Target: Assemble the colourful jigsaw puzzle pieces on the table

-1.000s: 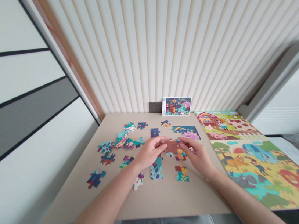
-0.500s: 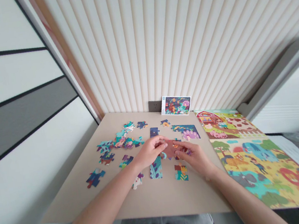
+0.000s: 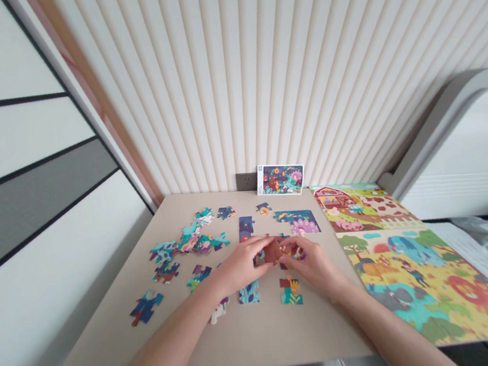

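Note:
A reddish-brown puzzle piece [image 3: 272, 253] is held tilted between my two hands, just above the table. My left hand [image 3: 247, 262] pinches its left side between fingers and thumb. On its right edge close the fingertips and thumb of my right hand [image 3: 313, 262]. Partly covered pieces lie beneath both hands. A blue leaf-patterned piece [image 3: 249, 293] lies below my left hand, and a teal piece with an orange plant [image 3: 291, 291] below my right. Behind the hands are a dark blue strip [image 3: 245, 229] and a joined corner section with a pink creature [image 3: 305, 225].
Loose pieces [image 3: 202, 242] lie heaped at the left of the table [image 3: 231, 348], with a blue-and-red piece [image 3: 146, 306] nearer me. A picture card [image 3: 281, 179] leans on the ribbed wall by a socket [image 3: 246, 181]. Finished farm [image 3: 365, 205] and savanna puzzles [image 3: 430, 278] line the right side.
The brown piece has tilted and shifted slightly left, with my left fingers now reaching over it. The whole view has shifted a little as the head moved.

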